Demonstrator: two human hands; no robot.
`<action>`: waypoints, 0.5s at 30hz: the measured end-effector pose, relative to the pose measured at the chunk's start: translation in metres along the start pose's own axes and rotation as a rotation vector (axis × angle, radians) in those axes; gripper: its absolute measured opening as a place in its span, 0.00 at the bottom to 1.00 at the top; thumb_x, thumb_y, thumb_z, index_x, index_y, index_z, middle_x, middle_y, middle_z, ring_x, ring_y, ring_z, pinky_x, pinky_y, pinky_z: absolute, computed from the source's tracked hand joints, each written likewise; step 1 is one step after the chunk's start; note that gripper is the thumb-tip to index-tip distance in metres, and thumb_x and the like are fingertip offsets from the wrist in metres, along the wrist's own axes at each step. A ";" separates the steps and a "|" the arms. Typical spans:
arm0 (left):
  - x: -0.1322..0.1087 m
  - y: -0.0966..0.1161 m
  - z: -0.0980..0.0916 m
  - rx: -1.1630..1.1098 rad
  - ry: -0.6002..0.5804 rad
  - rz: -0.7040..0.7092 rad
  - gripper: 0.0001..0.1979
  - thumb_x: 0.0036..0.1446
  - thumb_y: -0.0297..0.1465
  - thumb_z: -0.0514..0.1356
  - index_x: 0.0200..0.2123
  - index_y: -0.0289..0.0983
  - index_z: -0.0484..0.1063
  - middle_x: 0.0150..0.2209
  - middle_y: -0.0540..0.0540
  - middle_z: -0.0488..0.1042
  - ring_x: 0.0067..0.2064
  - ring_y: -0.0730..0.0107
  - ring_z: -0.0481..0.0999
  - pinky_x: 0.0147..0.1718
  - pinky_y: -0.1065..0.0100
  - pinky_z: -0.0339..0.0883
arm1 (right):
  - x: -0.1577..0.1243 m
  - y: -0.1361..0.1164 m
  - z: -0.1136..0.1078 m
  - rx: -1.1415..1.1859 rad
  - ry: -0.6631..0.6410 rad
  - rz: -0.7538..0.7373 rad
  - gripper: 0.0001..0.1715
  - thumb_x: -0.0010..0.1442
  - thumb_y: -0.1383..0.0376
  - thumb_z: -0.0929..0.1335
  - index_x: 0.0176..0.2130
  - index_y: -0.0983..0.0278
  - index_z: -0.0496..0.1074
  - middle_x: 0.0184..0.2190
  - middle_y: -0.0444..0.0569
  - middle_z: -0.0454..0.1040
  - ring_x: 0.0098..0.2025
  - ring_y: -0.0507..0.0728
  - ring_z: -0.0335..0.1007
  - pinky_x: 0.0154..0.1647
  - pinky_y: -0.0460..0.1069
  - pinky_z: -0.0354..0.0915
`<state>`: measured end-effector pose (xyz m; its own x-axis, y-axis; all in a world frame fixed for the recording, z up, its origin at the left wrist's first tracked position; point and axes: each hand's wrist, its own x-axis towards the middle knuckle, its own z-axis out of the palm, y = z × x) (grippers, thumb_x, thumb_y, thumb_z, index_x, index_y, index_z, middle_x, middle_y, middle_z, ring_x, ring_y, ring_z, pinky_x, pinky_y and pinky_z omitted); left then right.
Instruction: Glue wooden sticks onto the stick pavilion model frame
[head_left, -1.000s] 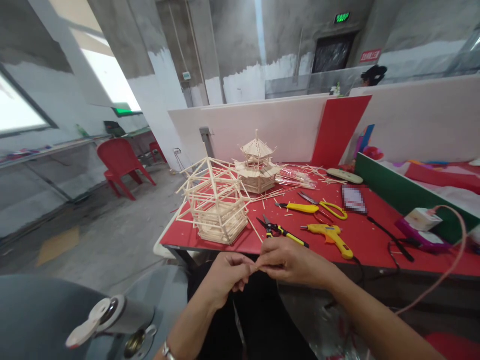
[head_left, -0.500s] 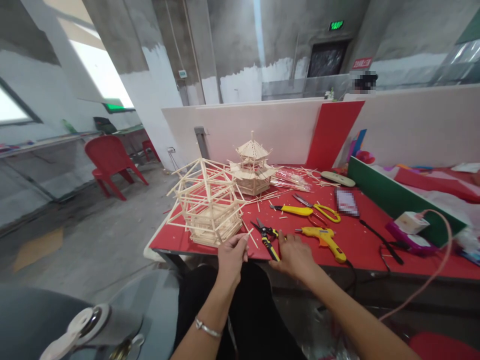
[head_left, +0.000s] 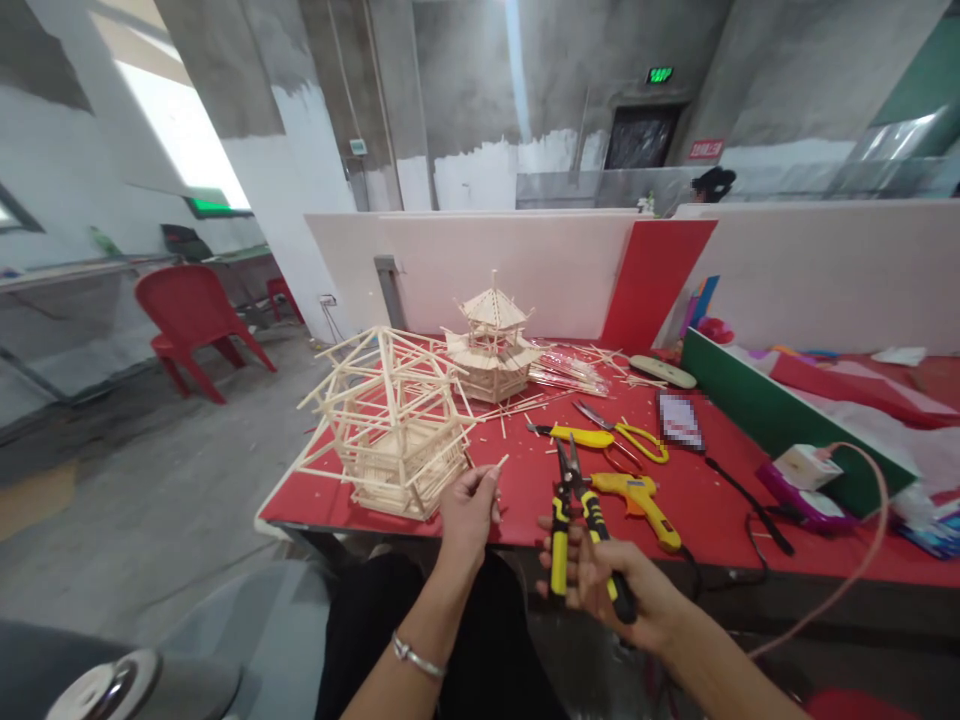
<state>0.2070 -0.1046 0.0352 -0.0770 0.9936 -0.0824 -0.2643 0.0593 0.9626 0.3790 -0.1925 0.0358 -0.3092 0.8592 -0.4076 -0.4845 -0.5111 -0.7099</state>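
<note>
My left hand (head_left: pixel 469 510) pinches a thin wooden stick (head_left: pixel 502 463) near the table's front edge, its tip poking out past the fingers. Just left of it stands an open frame model (head_left: pixel 397 430) built of pale sticks. In my right hand (head_left: pixel 604 575) is a pair of pliers (head_left: pixel 576 510) with yellow and black handles. Their handles are spread, the fingers are around them, and the slim jaws point away from me. Behind the frame model rises a tiered stick pagoda (head_left: pixel 493 345).
On the red table (head_left: pixel 517 500) lie a yellow glue gun (head_left: pixel 636 500), yellow-handled scissors (head_left: pixel 637 438), a yellow utility knife (head_left: pixel 577 434) and loose sticks (head_left: pixel 570 368). A green board (head_left: pixel 787 420) and a charger (head_left: pixel 806 465) with a pink cable are at right. A red chair (head_left: pixel 191 310) stands left.
My right hand has lifted the pliers off the table and drawn them toward me, handles now spread. The left hand still pinches the stick. The view has shifted slightly.
</note>
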 end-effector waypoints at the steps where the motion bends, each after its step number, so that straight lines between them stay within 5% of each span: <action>1: 0.000 0.000 0.003 0.023 -0.011 0.013 0.18 0.43 0.44 0.68 0.29 0.33 0.75 0.17 0.55 0.67 0.13 0.82 0.61 0.14 0.76 0.55 | 0.000 0.004 0.003 0.017 -0.019 0.028 0.22 0.35 0.67 0.65 0.35 0.62 0.73 0.38 0.50 0.76 0.42 0.60 0.72 0.44 0.53 0.65; 7: 0.001 0.005 0.008 0.226 -0.055 0.090 0.18 0.48 0.45 0.64 0.29 0.34 0.75 0.18 0.54 0.67 0.13 0.80 0.62 0.13 0.76 0.54 | 0.006 -0.007 0.008 -0.604 0.157 0.002 0.25 0.39 0.67 0.64 0.41 0.65 0.72 0.37 0.50 0.77 0.41 0.60 0.71 0.40 0.51 0.64; 11: 0.002 0.011 0.008 0.257 -0.036 0.081 0.18 0.48 0.45 0.64 0.29 0.34 0.75 0.18 0.53 0.68 0.13 0.79 0.62 0.13 0.75 0.52 | 0.003 -0.026 0.014 -0.991 0.113 -0.144 0.28 0.41 0.68 0.63 0.44 0.61 0.71 0.37 0.47 0.77 0.40 0.59 0.71 0.37 0.49 0.64; 15: 0.000 0.019 0.012 0.320 -0.070 0.125 0.15 0.50 0.43 0.62 0.28 0.35 0.75 0.17 0.53 0.67 0.14 0.77 0.61 0.15 0.74 0.53 | 0.003 -0.033 0.022 -1.245 0.150 -0.246 0.31 0.42 0.69 0.63 0.48 0.60 0.69 0.45 0.49 0.75 0.46 0.62 0.70 0.44 0.52 0.63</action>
<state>0.2139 -0.1028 0.0565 -0.0209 0.9986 0.0480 0.0583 -0.0467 0.9972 0.3766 -0.1738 0.0706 -0.1866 0.9635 -0.1919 0.6001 -0.0429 -0.7988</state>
